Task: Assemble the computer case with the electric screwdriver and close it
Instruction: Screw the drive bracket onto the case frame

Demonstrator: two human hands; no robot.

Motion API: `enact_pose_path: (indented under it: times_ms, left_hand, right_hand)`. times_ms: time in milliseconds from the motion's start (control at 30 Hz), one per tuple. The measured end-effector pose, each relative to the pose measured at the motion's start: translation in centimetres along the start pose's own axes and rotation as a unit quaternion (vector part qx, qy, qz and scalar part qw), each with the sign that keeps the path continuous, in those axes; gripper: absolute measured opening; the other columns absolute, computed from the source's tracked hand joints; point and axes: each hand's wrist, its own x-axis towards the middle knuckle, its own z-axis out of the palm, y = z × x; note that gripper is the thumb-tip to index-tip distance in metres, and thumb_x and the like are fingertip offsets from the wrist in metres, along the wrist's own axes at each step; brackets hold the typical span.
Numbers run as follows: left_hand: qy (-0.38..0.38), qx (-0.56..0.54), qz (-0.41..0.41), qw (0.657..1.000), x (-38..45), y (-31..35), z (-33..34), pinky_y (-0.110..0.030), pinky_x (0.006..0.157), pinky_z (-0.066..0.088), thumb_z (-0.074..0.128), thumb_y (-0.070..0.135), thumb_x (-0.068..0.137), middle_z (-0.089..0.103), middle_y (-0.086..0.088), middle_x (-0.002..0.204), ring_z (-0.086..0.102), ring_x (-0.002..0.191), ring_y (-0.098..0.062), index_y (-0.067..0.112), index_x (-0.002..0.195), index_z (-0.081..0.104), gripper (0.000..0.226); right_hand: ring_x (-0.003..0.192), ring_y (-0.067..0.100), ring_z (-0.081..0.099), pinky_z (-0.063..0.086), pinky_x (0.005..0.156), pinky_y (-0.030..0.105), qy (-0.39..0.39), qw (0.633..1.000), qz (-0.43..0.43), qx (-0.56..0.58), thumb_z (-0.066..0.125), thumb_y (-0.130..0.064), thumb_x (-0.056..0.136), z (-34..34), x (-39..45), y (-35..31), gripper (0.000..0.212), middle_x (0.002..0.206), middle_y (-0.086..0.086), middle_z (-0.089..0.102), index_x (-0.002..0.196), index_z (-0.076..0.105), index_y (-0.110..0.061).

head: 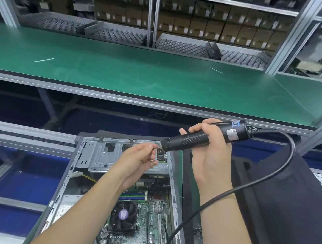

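Observation:
An open computer case [86, 166] lies on its side in front of me, its motherboard [148, 218] and CPU fan [123, 215] exposed. My right hand [208, 151] grips a black electric screwdriver [203, 135] held nearly level above the case, its tip pointing left. My left hand [139, 157] pinches something small at the screwdriver's tip, above the metal drive cage [102, 155]; the small part itself is too small to make out. The screwdriver's black cable [234, 190] loops down to the right of my right arm.
A black side panel [278, 200] lies to the right of the case. Beyond runs a long green workbench [141, 73] with a metal front edge. Shelves of cardboard boxes [203, 26] and perforated trays [182, 46] stand behind it. Blue bins [24, 178] lie under a frame at the left.

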Motion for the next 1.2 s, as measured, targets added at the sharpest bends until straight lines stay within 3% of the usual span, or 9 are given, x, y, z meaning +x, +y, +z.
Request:
enact_pose_path:
  times_ms: [267, 400, 500, 600, 667, 800, 933, 1067, 1200]
  left_hand:
    - [0.000, -0.036, -0.015, 0.999, 0.3, -0.3, -0.2, -0.032, 0.088, 0.058, 0.077, 0.017, 0.085, 0.068, -0.006, 0.089, 0.068, 0.081, -0.014, 0.004, 0.115, 0.075, 0.033]
    - [0.020, -0.083, -0.016, 0.996, 0.2, -0.5, 0.1, -0.035, 0.089, 0.059, 0.070, 0.022, 0.095, 0.071, -0.012, 0.100, 0.072, 0.093, -0.020, 0.005, 0.118, 0.074, 0.029]
    - [0.083, -0.082, -0.037, 0.992, -0.3, -0.6, 0.2, -0.039, 0.088, 0.060, 0.054, 0.039, 0.104, 0.074, -0.018, 0.115, 0.073, 0.108, -0.027, 0.003, 0.122, 0.067, 0.042]
    - [0.223, -0.017, -0.059, 0.973, -1.8, -2.6, -0.7, -0.035, 0.075, 0.059, 0.053, 0.043, 0.103, 0.074, -0.014, 0.106, 0.074, 0.095, -0.024, 0.002, 0.115, 0.065, 0.045]
    - [0.264, -0.030, -0.112, 0.958, -2.8, -4.9, -1.2, -0.039, 0.076, 0.059, 0.059, 0.041, 0.100, 0.069, -0.016, 0.108, 0.070, 0.096, -0.027, -0.003, 0.118, 0.059, 0.048]
    - [0.208, -0.156, -0.222, 0.940, -1.8, -7.8, -0.2, -0.044, 0.102, 0.053, 0.066, 0.044, 0.096, 0.057, -0.029, 0.132, 0.061, 0.120, -0.036, -0.005, 0.147, 0.038, 0.077]
    - [0.205, -0.228, -0.172, 0.936, 1.0, -9.0, 1.7, -0.042, 0.088, 0.057, 0.067, 0.040, 0.097, 0.028, -0.030, 0.158, 0.056, 0.127, -0.037, 0.001, 0.160, 0.007, 0.096]
    - [0.201, -0.246, -0.154, 0.935, 1.9, -9.8, 2.0, -0.038, 0.068, 0.064, 0.066, 0.038, 0.099, 0.029, -0.031, 0.156, 0.066, 0.110, -0.033, 0.002, 0.160, 0.010, 0.090]
    - [0.214, -0.260, -0.153, 0.929, 2.1, -10.2, 2.4, -0.039, 0.077, 0.062, 0.068, 0.041, 0.096, 0.026, -0.028, 0.160, 0.050, 0.135, -0.031, 0.004, 0.160, 0.016, 0.090]
  right_hand:
    - [0.077, 0.024, 0.062, 0.051, 0.100, 0.071, 0.007, 1.000, 0.009, -0.002, 0.066, -0.006, 0.082, -0.5, 0.3, 0.4, 0.013, 0.081, 0.012, 0.057, 0.090, 0.065, -0.016]
    - [0.077, 0.024, 0.063, 0.051, 0.099, 0.071, 0.010, 1.000, 0.012, -0.007, 0.067, -0.006, 0.082, -0.5, 0.7, 0.5, 0.013, 0.082, 0.014, 0.058, 0.092, 0.064, -0.014]
    - [0.077, 0.025, 0.062, 0.051, 0.099, 0.071, 0.014, 1.000, 0.009, -0.013, 0.068, -0.005, 0.083, -0.6, 1.0, 0.6, 0.013, 0.083, 0.013, 0.058, 0.090, 0.066, -0.015]
    - [0.074, 0.024, 0.062, 0.050, 0.100, 0.069, 0.026, 0.999, 0.015, -0.040, 0.067, -0.001, 0.085, -0.9, 1.9, 0.6, 0.016, 0.081, 0.011, 0.060, 0.088, 0.067, -0.016]
    - [0.074, 0.025, 0.062, 0.054, 0.097, 0.064, 0.037, 0.997, 0.019, -0.072, 0.069, 0.001, 0.083, -1.1, 2.5, 0.7, 0.016, 0.080, 0.011, 0.062, 0.086, 0.068, -0.015]
    - [0.080, 0.028, 0.059, 0.055, 0.087, 0.054, 0.049, 0.989, 0.029, -0.139, 0.072, -0.004, 0.070, -1.1, 3.5, 1.7, 0.018, 0.079, 0.009, 0.064, 0.075, 0.071, -0.021]
    - [0.082, 0.031, 0.057, 0.053, 0.084, 0.051, 0.042, 0.982, 0.049, -0.177, 0.073, -0.006, 0.067, -1.1, 3.8, 3.0, 0.018, 0.081, 0.008, 0.064, 0.071, 0.071, -0.023]
    - [0.083, 0.030, 0.059, 0.056, 0.087, 0.051, 0.036, 0.970, 0.067, -0.229, 0.074, -0.010, 0.065, -1.3, 3.9, 3.8, 0.017, 0.084, 0.010, 0.065, 0.069, 0.071, -0.026]
    - [0.076, 0.024, 0.061, 0.055, 0.082, 0.045, 0.034, 0.963, 0.074, -0.258, 0.074, -0.010, 0.066, -1.7, 4.1, 4.4, 0.013, 0.079, 0.007, 0.067, 0.074, 0.070, -0.020]
